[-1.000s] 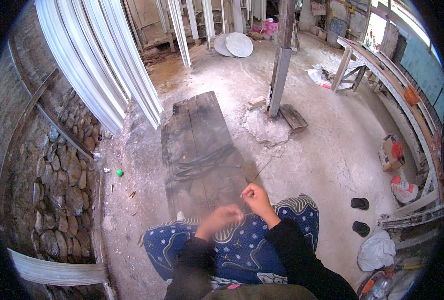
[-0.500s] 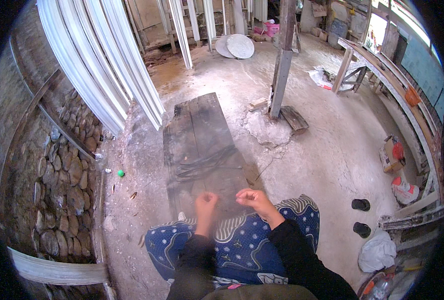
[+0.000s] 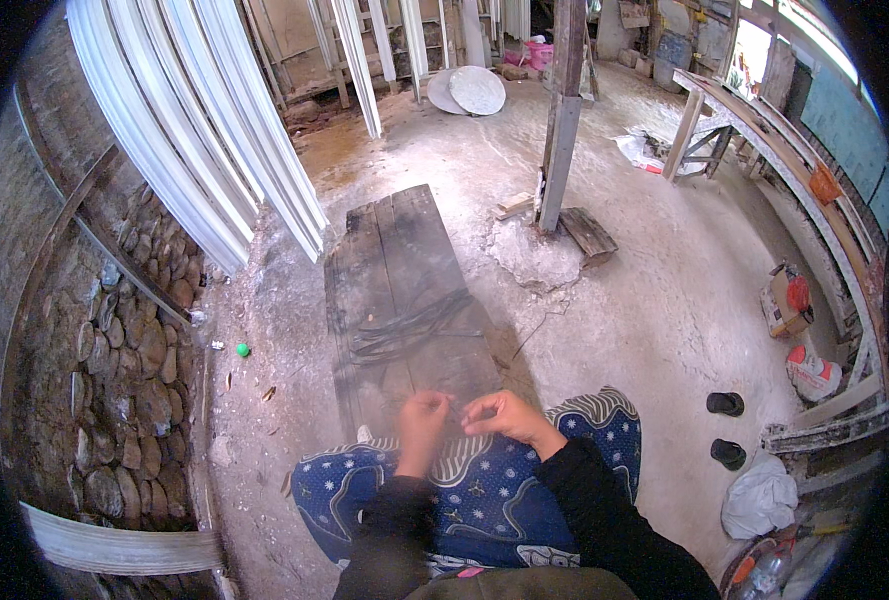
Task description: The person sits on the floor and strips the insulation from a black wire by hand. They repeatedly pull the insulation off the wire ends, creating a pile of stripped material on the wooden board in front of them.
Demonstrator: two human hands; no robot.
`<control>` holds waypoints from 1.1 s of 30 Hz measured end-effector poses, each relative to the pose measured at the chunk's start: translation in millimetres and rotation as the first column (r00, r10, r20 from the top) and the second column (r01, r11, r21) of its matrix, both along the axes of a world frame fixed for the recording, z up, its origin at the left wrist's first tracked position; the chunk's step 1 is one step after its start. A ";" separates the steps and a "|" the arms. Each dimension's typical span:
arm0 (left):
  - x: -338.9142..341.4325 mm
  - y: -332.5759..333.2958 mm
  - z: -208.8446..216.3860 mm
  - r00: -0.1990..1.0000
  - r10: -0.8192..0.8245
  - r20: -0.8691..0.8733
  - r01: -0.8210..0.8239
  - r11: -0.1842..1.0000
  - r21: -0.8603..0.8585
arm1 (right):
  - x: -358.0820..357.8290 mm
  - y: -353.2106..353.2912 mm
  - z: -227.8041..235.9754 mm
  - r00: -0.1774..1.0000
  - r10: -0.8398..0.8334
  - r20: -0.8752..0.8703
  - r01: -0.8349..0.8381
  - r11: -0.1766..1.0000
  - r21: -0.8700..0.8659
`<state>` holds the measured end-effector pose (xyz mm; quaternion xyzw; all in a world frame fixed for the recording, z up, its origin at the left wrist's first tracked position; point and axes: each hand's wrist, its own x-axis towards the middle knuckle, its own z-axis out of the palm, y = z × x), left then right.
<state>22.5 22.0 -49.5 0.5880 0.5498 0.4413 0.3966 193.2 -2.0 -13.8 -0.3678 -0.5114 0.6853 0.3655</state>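
Note:
Above my lap, my left hand (image 3: 425, 425) and my right hand (image 3: 505, 415) face each other, fingertips close together. Both are closed in a pinch; whatever lies between the fingers is too small to make out. Blue patterned cloth (image 3: 485, 500) covers my legs beneath them. Just beyond the hands lies a dark wooden board (image 3: 390, 260) on the floor. Several thin black strips (image 3: 415, 328) are spread in a loose bundle across the board's nearer half.
White ridged panels (image 3: 205, 130) lean at the left beside a stone wall (image 3: 130, 400). A wooden post (image 3: 562, 130) rises beyond the board, with a wood block (image 3: 588, 236) at its foot. Black sandals (image 3: 727, 403), a white sack (image 3: 760, 500) and a long bench (image 3: 765, 120) are at the right.
My left hand has moved right, toward the right hand. The gap between the fingertips has narrowed, and both remain pinched. The strips on the board look unmoved.

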 end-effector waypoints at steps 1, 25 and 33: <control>1.0 -1.9 4.7 0.999 -0.021 -0.030 0.021 1.000 0.017 | -1.5 -0.7 0.6 0.999 -0.049 -0.016 0.048 0.998 -0.048; -3.4 1.0 32.0 0.982 -0.127 0.138 0.128 0.992 0.002 | 15.8 14.6 -42.3 0.730 -0.656 0.190 0.587 0.745 0.318; -5.0 6.6 27.0 0.974 0.226 0.021 -0.227 0.969 0.100 | 5.3 -1.6 16.6 0.999 0.011 -0.038 -0.007 0.994 0.106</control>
